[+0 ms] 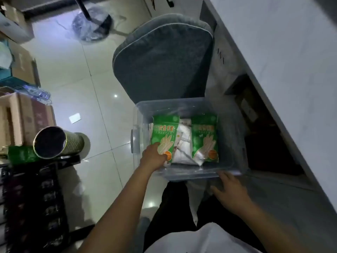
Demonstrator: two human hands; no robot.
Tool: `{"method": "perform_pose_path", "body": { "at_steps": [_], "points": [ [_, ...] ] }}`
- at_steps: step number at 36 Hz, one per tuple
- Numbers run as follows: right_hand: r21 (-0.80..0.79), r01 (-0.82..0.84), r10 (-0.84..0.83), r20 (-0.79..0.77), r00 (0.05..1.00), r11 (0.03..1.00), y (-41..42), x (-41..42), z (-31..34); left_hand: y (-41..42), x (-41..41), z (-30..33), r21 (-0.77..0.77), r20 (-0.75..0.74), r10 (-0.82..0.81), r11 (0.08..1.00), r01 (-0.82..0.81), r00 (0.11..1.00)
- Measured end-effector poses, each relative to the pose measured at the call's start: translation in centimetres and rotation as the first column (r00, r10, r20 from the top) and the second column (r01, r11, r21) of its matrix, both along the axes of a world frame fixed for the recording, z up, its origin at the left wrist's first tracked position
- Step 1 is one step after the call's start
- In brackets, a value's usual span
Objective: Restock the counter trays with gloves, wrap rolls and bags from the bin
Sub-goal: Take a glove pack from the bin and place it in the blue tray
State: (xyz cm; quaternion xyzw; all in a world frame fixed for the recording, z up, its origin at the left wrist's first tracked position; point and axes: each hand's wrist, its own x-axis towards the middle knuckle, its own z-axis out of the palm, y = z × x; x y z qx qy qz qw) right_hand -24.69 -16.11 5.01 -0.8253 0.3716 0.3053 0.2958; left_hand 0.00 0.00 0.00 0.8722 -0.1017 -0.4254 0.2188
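A clear plastic bin (235, 125) sits on a grey cushioned chair in front of me. Inside lie two green packs of disposable gloves, one on the left (165, 132) and one on the right (205, 137), with white bags (183, 145) between them. My left hand (155, 157) reaches into the bin and grips the lower corner of the left glove pack. My right hand (231, 190) rests with fingers spread against the bin's near outer wall, holding nothing.
The grey chair (164, 57) stands against a white counter (284, 57) running along the right. At left are cardboard boxes (23, 117), a patterned cylindrical tin (56, 143) lying on its side and a black rack (34, 207). Tiled floor lies between.
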Motion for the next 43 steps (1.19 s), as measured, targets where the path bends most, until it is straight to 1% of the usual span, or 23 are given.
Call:
{"method": "perform_pose_path", "body": {
  "at_steps": [4, 8, 11, 12, 14, 17, 20, 23, 25, 27, 31, 32, 34, 38, 40, 43],
  "points": [
    [-0.006, -0.013, 0.013, 0.007, 1.000, 1.000, 0.8, -0.2, -1.4, -1.9, 2.5, -2.4, 0.070, -0.081, 0.054, 0.996, -0.048, 0.995],
    [-0.065, -0.019, 0.019, 0.011, 1.000, 0.998, 0.8, -0.2, -3.6, -3.8, 3.3, -6.6, 0.137, -0.103, -0.010, 0.990, 0.024, 0.995],
    [-0.110, -0.032, 0.033, 0.008, 0.999, 0.993, 0.4, 0.0, -5.4, -4.6, 3.8, -10.0, 0.184, -0.123, 0.018, 0.983, 0.005, 0.992],
    [-0.117, -0.040, 0.038, -0.020, 0.999, 0.992, 0.3, 0.0, -6.0, -4.8, 4.0, -10.9, 0.192, -0.117, 0.047, 0.981, -0.024, 0.992],
    [-0.142, -0.062, 0.052, -0.073, 0.996, 0.988, 0.4, -0.3, -6.8, -4.9, 4.6, -12.2, 0.198, -0.091, 0.158, 0.971, -0.137, 0.983],
    [-0.166, -0.122, 0.101, -0.128, 0.987, 0.979, 0.9, -0.6, -7.4, -5.0, 5.4, -13.8, 0.174, -0.081, 0.327, 0.935, -0.310, 0.942],
    [-0.169, -0.128, 0.109, -0.118, 0.987, 0.977, 1.3, -1.0, -7.2, -5.0, 5.7, -14.5, 0.154, -0.124, 0.409, 0.908, -0.389, 0.904],
    [-0.164, -0.096, 0.085, -0.071, 0.994, 0.982, 1.1, -1.2, -7.1, -5.1, 6.2, -15.0, 0.125, -0.167, 0.513, 0.858, -0.498, 0.842],
    [-0.162, -0.085, 0.077, -0.054, 0.996, 0.983, 0.9, -1.2, -7.1, -5.2, 6.4, -15.1, 0.140, -0.164, 0.563, 0.826, -0.546, 0.810],
    [-0.152, -0.074, 0.069, -0.035, 0.997, 0.986, 0.6, -1.1, -7.2, -5.4, 6.6, -14.8, 0.157, -0.161, 0.575, 0.817, -0.554, 0.802],
    [-0.111, -0.047, 0.044, -0.033, 0.998, 0.993, 0.3, -1.2, -7.0, -5.7, 6.3, -13.4, 0.159, -0.119, 0.476, 0.875, -0.457, 0.871],
    [-0.101, -0.040, 0.037, -0.035, 0.999, 0.994, 0.3, -1.1, -7.0, -5.7, 6.1, -12.9, 0.146, -0.117, 0.470, 0.880, -0.453, 0.875],
    [-0.074, -0.024, 0.021, -0.041, 0.999, 0.997, 0.0, -0.8, -6.9, -5.5, 5.4, -11.8, 0.100, -0.125, 0.461, 0.887, -0.452, 0.878],
    [0.010, 0.019, -0.018, -0.093, 0.996, 1.000, -1.0, -0.1, -6.6, -4.9, 3.9, -9.2, -0.010, -0.108, 0.369, 0.928, -0.372, 0.923],
    [0.048, 0.069, -0.065, -0.084, 0.994, 0.996, -1.6, 0.4, -6.0, -4.7, 3.2, -8.0, -0.063, -0.111, 0.394, 0.913, -0.402, 0.912],
    [0.146, 0.226, -0.232, 0.026, 0.972, 0.963, -2.8, 2.1, -4.2, -4.3, 2.5, -5.5, -0.155, -0.170, 0.469, 0.856, -0.493, 0.867]
  ]
}}
